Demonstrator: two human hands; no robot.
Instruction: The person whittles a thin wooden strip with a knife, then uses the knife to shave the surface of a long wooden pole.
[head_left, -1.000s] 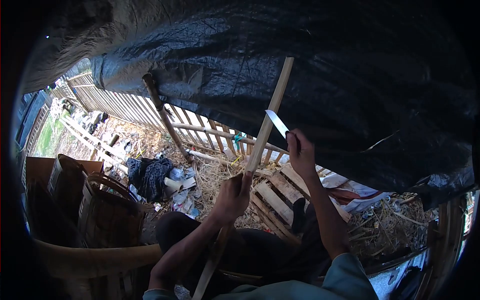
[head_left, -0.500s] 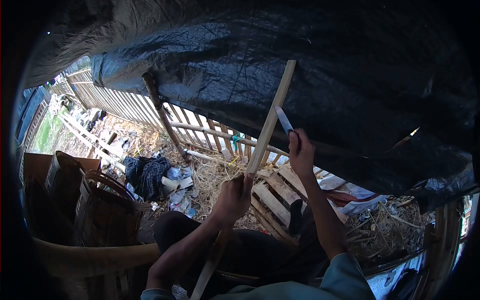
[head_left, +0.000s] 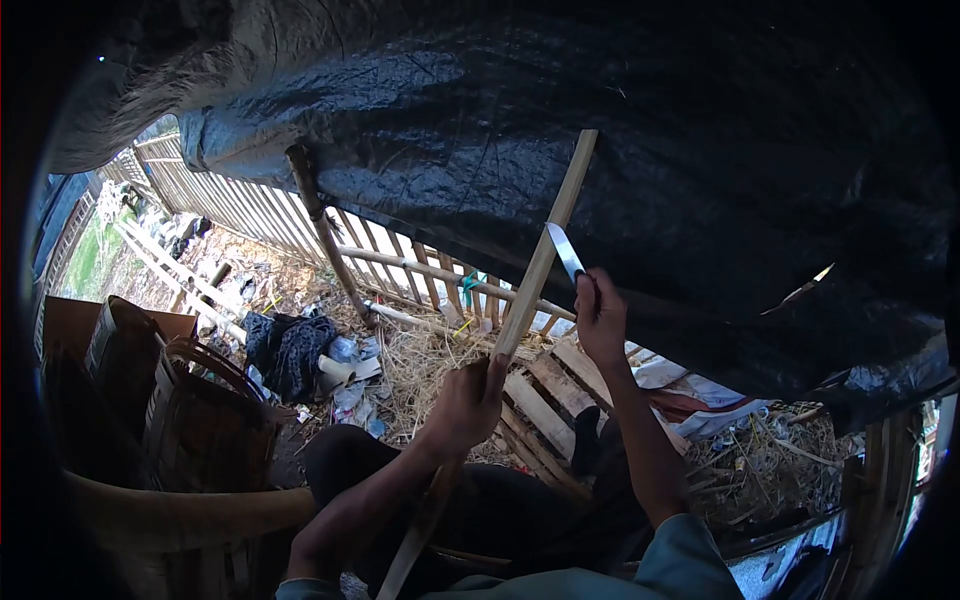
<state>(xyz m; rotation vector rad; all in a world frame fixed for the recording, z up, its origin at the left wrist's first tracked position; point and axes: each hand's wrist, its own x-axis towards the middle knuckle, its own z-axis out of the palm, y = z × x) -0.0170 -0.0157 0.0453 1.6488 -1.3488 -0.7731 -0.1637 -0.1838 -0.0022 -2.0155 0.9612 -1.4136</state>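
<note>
A long pale strip of bamboo or wood (head_left: 540, 262) slants up and away from my lap. My left hand (head_left: 465, 405) is closed around its lower middle, and the lower end passes below that hand toward my body. In my right hand (head_left: 602, 320) is a knife (head_left: 565, 250), its dark handle mostly hidden by the fingers. The blade's tip end touches or lies very near the right edge of the strip, above the left hand.
A black tarp (head_left: 700, 150) hangs in front. Beyond stand a slatted bamboo fence (head_left: 400, 275) and a leaning post (head_left: 325, 235). Woven baskets (head_left: 205, 420) are at left, near a dark cloth heap (head_left: 290, 352). Wooden slats (head_left: 545, 405) lie over straw by my foot.
The strip's far end has dipped slightly. The knife has shifted a little down the strip, its blade now catching more light. Both hands keep their hold.
</note>
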